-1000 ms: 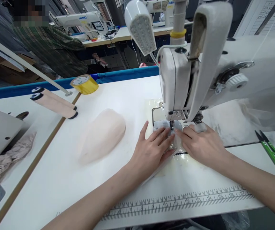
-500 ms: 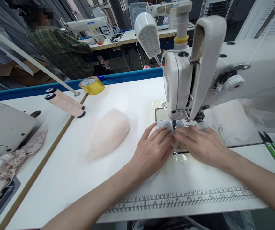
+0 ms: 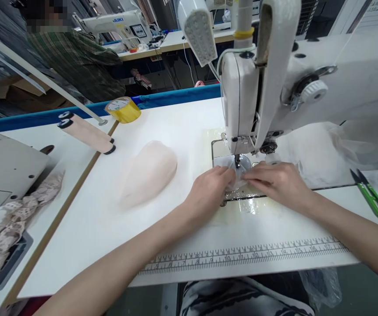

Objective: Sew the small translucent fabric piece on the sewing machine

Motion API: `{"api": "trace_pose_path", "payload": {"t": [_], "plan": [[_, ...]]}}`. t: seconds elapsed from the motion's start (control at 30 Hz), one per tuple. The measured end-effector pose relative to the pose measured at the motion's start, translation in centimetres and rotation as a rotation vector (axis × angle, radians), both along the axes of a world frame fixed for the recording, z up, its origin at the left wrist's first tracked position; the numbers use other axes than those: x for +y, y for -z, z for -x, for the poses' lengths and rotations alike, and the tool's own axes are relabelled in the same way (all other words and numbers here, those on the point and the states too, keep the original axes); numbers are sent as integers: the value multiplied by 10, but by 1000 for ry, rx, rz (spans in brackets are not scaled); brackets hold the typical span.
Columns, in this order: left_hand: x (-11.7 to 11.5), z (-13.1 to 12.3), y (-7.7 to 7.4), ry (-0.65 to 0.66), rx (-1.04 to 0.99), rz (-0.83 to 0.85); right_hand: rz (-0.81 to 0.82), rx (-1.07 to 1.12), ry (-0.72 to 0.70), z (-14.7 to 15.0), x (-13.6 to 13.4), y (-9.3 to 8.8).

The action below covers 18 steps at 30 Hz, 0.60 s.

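Note:
A white sewing machine (image 3: 241, 101) stands before me, its presser foot (image 3: 237, 160) over the metal needle plate. A small piece of sheer whitish fabric (image 3: 238, 181) lies at the foot, partly covered by my fingers. My left hand (image 3: 210, 186) is closed on the fabric's left side, fingers curled under. From the right, my right hand (image 3: 277, 181) pinches its other edge between thumb and fingers. On the table to the left rests a pale beige moulded cup (image 3: 151, 171), apart from both hands.
Green thread snips (image 3: 373, 197) and whitish sheer fabric (image 3: 310, 153) lie on the right. Two beige thread spools (image 3: 87, 134) and a yellow tape roll (image 3: 123, 109) are at the back left, near lace (image 3: 18, 219). A printed ruler (image 3: 241, 256) lines the front edge. A person (image 3: 73, 61) sits beyond.
My left hand has gone from fingers spread flat to curled in, and my right fingers have drawn into a pinch. A white piece under the left fingertips no longer shows flat. The view has tilted downward.

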<state>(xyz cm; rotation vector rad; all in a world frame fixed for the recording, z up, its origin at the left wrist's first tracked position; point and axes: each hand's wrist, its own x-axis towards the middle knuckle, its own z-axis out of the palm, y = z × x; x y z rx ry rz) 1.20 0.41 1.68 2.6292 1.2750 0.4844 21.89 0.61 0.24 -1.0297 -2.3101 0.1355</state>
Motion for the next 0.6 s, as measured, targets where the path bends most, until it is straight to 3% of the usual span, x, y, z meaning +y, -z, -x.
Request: {"api": "trace_pose_path", "payload": {"t": [0.1, 0.2, 0.37, 0.6], "plan": [[14, -1, -7, -39, -167, 185, 63, 82, 107, 0, 1, 2], [24, -2, -14, -18, -220, 254, -17, 85, 186, 1, 4, 2], [37, 1, -13, 119, -185, 264, -107, 50, 246, 2, 7, 1], [32, 7, -4, 180, -141, 212, 16, 18, 197, 1, 1, -1]]}}
